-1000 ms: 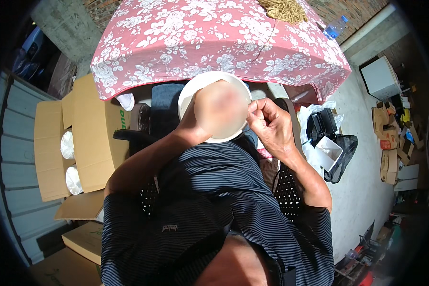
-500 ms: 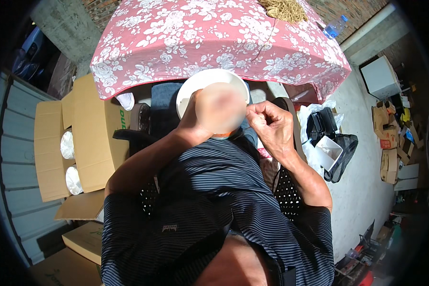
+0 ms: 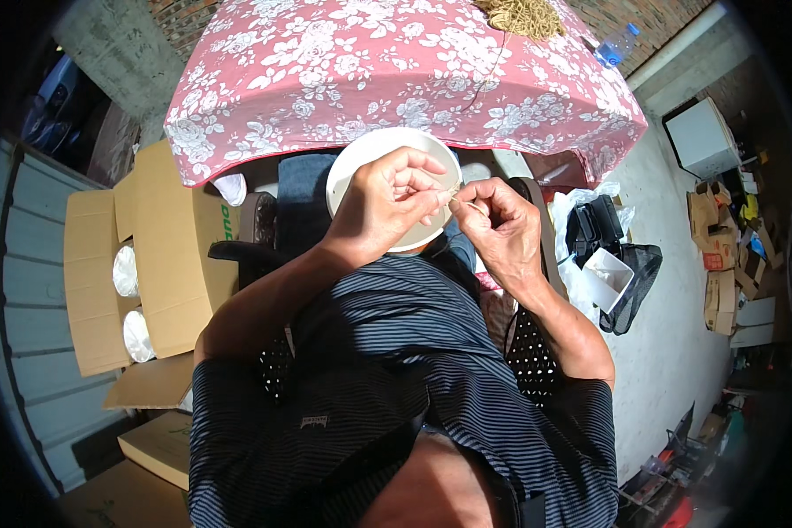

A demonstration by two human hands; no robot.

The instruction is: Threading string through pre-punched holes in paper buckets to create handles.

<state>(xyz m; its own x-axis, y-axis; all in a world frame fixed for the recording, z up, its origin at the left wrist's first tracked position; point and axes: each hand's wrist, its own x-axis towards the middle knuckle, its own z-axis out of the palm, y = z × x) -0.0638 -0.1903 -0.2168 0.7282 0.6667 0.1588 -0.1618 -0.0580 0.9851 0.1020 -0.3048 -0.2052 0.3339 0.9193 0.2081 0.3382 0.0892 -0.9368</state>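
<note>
Over a white round basin in my lap, my two hands meet almost fingertip to fingertip. My left hand is closed in a pinch, thumb against the fingers, on one end of a thin tan strand. Close on its right, my right hand pinches the same strand between thumb and forefinger, and a short piece curls out by the thumb. Whether the strand is knotted or twisted there is too small to tell. The basin's inside is partly hidden by my left hand.
Ahead stands a table with a pink floral cloth. On it lie a heap of tan cord and a plastic bottle. Open cardboard boxes stand left; a white container and black bag lie right.
My left hand was blurred in the earlier frame and now shows clearly, its fingers pinching beside the right hand's. The right hand has shifted only slightly; the basin stays in place.
</note>
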